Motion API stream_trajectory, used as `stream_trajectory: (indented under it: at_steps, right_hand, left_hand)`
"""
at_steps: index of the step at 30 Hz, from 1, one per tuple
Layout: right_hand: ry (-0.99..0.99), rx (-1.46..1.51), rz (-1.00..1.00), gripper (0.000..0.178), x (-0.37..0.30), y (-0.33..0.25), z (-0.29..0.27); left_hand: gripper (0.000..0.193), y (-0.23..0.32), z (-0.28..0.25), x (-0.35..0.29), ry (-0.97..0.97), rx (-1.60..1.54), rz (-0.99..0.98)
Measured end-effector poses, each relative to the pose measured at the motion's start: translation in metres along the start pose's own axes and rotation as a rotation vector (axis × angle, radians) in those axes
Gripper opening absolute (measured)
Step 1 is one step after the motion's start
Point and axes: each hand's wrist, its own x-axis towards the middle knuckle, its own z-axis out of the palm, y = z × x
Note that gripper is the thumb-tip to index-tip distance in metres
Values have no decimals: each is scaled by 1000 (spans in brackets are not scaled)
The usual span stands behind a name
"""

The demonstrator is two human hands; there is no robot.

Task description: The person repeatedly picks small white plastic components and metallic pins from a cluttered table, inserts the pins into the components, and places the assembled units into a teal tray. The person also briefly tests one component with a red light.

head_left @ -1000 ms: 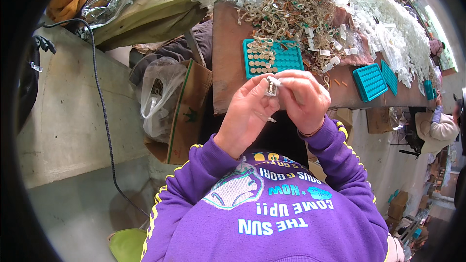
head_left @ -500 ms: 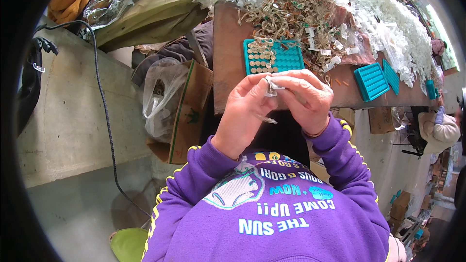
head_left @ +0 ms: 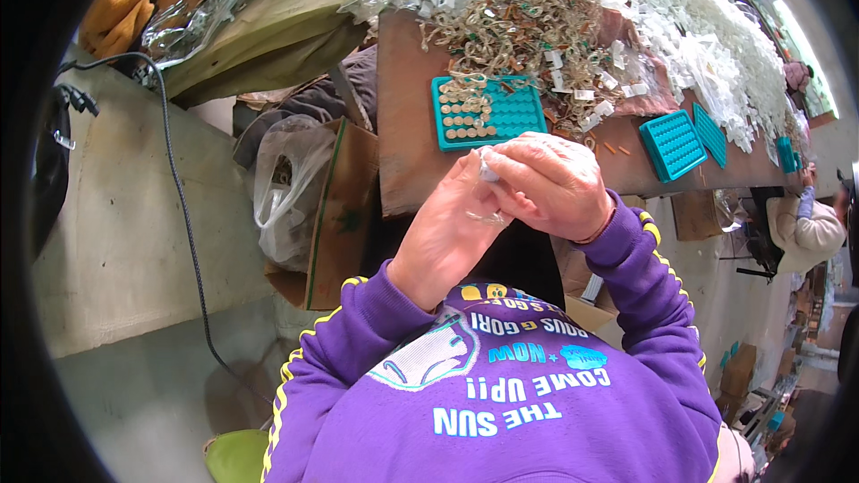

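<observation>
My left hand point(head_left: 445, 231) and my right hand point(head_left: 562, 181) meet in front of my chest, just off the table's near edge. Between their fingertips they pinch a small white piece point(head_left: 489, 173), mostly covered by the fingers, so its exact kind is unclear. A thin pale strand point(head_left: 484, 216) hangs under the left hand. Just beyond the hands lies a teal compartment tray point(head_left: 523, 132) on the brown table. Rows of small round beige pieces point(head_left: 462, 122) fill its left part, with pale cord loops over the far rows.
A heap of tangled cords with small white tags point(head_left: 510, 31) covers the table's far side, beside a large white heap point(head_left: 698, 54). More teal trays point(head_left: 673, 145) lie at right. A cardboard box point(head_left: 344, 206) with a plastic bag stands left. Another person point(head_left: 805, 231) sits far right.
My right fingers have closed further over the white piece, now hiding more of it. The whole view has shifted slightly, with the table appearing a little further left.
</observation>
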Motion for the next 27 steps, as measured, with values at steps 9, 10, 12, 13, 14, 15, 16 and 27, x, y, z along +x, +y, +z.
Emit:
stream_trajectory:
  at_steps: [9, 10, 12, 13, 14, 15, 16, 27]
  right_hand:
    - [31, 152, 206, 27, -4, -3, -1]
    - [45, 139, 199, 26, -5, -4, 1]
    - [64, 115, 197, 26, -5, -6, 4]
    - [69, 105, 200, 25, -5, -7, 4]
    - [75, 95, 205, 25, -5, -8, 4]
    - [58, 85, 230, 24, -4, -8, 3]
    - [41, 75, 255, 23, -4, -9, 2]
    - [-2, 66, 194, 12, -1, -9, -5]
  left_hand:
    - [28, -9, -2, 2, 62, -88, 33]
    - [29, -9, -2, 2, 83, -102, 40]
    - [27, -9, 1, 2, 32, -94, 50]
    - [26, -8, 2, 2, 6, -90, 55]
    - [26, -7, 4, 2, 14, 50, 97]
    - [25, -5, 6, 1, 19, 191, 140]
    - [24, -3, 8, 1, 24, 331, 182]
    - [22, -1, 10, -1, 207, 577, 174]
